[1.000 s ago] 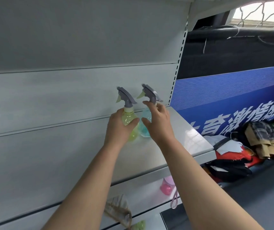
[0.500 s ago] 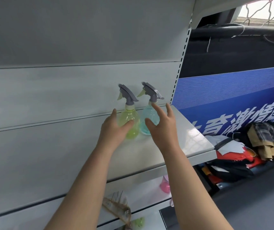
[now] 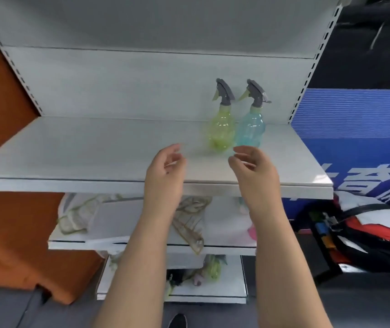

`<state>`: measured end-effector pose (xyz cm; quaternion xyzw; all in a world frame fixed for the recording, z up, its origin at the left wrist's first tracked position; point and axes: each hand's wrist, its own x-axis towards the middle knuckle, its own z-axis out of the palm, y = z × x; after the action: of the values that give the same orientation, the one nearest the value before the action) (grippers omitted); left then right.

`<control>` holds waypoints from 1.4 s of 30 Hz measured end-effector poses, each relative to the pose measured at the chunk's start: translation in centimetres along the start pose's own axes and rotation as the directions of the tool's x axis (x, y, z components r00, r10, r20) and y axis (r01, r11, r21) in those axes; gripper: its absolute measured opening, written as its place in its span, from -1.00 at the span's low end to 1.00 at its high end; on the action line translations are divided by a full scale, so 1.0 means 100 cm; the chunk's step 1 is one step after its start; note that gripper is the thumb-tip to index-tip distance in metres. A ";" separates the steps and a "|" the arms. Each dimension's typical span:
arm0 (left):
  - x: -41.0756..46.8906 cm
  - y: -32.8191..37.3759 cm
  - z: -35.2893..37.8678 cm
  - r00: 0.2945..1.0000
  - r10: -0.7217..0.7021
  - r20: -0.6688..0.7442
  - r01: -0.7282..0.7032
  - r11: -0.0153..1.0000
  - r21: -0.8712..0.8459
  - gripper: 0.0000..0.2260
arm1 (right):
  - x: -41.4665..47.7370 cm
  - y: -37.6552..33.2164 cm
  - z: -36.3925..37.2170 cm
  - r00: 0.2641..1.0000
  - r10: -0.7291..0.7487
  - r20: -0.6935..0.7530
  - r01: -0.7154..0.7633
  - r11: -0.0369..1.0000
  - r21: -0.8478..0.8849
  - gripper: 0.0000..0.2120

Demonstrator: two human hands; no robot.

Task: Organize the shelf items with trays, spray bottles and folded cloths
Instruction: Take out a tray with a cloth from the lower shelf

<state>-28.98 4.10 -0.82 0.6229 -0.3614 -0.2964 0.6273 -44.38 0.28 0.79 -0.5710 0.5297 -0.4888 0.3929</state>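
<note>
1. Beside the white shelving, an orange panel fills the view at 9 o'clock. A blue banner with white characters stands at 3 o'clock, with a heap of bags and clothes under it at 4 o'clock. A dark shoe tip shows at 6 o'clock.
2. Both forearms rise from 6 o'clock and cover part of the middle shelf. The left one crosses a patterned cloth, and the right one hides most of a pink item.
3. There are three shelves, two spray bottles and two hands. At least two patterned cloths lie rumpled on the middle shelf, the second cloth at its 9 o'clock end. The clutter on the bottom shelf is too blurred to count.
4. The green spray bottle and the blue spray bottle stand upright towards the back right of the top shelf. They are side by side and touching or nearly so, the green one at 9 o'clock of the blue. Both are clear tinted plastic with grey trigger heads.
5. The left hand and the right hand hang at the shelf's front edge at 6 o'clock of the bottles. Their fingers are loosely curled and hold nothing.
</note>
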 end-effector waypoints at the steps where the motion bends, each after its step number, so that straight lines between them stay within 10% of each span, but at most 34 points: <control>1: -0.017 0.001 -0.009 1.000 -0.014 -0.028 0.013 1.000 -0.011 -0.79 | -0.011 -0.002 0.002 0.999 0.005 0.043 -0.005 1.000 0.018 -0.82; 13: -0.112 -0.018 -0.108 0.944 -0.145 -0.296 0.156 0.988 0.015 -0.81 | -0.101 0.006 0.050 0.926 0.031 0.376 -0.065 0.995 0.078 -0.91; 30: -0.090 -0.097 -0.240 0.880 -0.386 -0.277 0.375 0.922 -0.092 -0.80 | -0.159 0.032 0.160 0.872 0.193 0.449 -0.080 0.962 -0.259 -0.88; 42: -0.026 -0.171 -0.294 0.893 -0.443 -0.077 0.450 0.877 0.168 -0.76 | -0.199 0.132 0.212 0.751 0.604 0.268 -0.552 0.796 -0.247 -0.90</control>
<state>-4.93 22.05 -17.01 0.7493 -0.2221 -0.3874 0.4890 -25.85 16.77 -19.30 -0.4808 0.6419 -0.1970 0.5639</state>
